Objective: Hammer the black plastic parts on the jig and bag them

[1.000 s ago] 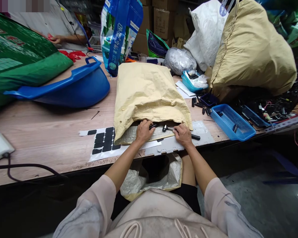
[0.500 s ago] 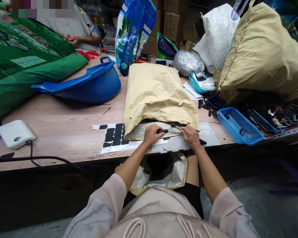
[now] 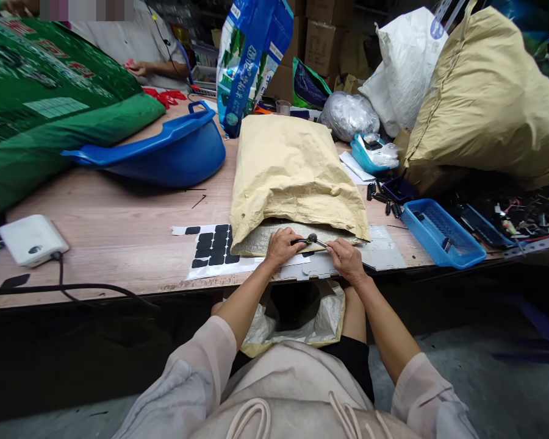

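Observation:
My left hand (image 3: 280, 246) is closed on a small black part (image 3: 301, 241) at the mouth of a tan woven sack (image 3: 293, 171) lying on the wooden table (image 3: 119, 231). My right hand (image 3: 345, 259) grips a small hammer (image 3: 315, 239) whose metal head sits right against the black part. Both hands rest on a grey sheet under the sack's open end. A white backing sheet with several black pads (image 3: 213, 250) lies just left of my left hand.
An overturned blue basin (image 3: 174, 149) and a green sack (image 3: 41, 116) lie at the left; a white box with cable (image 3: 32, 239) sits near the front edge. A blue tray (image 3: 441, 235), big tan sack (image 3: 485, 103) and clutter fill the right. Another person's hand (image 3: 139, 68) works at the back.
My right hand has drawn in toward my left, bringing the hammer head down onto the black part. My head has shifted slightly, so the scene sits a little further right.

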`<state>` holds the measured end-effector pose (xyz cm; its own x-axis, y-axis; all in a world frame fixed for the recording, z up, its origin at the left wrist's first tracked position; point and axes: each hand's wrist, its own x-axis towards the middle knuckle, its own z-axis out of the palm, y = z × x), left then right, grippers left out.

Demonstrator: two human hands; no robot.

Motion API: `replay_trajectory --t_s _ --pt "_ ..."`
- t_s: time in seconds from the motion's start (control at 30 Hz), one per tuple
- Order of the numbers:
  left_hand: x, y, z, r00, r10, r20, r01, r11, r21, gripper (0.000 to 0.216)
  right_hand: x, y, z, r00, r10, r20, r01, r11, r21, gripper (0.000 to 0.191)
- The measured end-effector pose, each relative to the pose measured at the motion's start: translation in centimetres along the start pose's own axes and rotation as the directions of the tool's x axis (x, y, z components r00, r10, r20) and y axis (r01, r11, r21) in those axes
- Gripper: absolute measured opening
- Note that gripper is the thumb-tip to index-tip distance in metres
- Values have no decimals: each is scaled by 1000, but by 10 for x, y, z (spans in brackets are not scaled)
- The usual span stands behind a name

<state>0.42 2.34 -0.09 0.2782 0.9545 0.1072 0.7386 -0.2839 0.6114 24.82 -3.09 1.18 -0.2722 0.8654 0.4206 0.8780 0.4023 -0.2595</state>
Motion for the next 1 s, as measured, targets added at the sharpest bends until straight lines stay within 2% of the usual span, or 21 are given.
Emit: replay_trajectory --t_s 0.23,0.4,0.67,0.8,1.0 --pt "0 0 0 1000 9 -1 -9 1000 -10 20 12 -7 -4 999 -3 -45 5 1000 30 35" --pt "2 1 -2 1000 -14 18 15 1000 -19 17 18 -13 5 998 -47 47 47 999 1 31" --pt "2 3 -2 1000 -25 17 26 998 -49 23 22 14 1 999 31 -21 -33 996 -80 26" --pt "1 3 0 1000 -14 19 14 1000 -21 22 19 28 6 998 57 -25 -60 987 -150 21" --pt "2 4 -3 1000 0 18 0 1000 -13 18 12 28 18 993 100 -67 -110 979 -173 15"
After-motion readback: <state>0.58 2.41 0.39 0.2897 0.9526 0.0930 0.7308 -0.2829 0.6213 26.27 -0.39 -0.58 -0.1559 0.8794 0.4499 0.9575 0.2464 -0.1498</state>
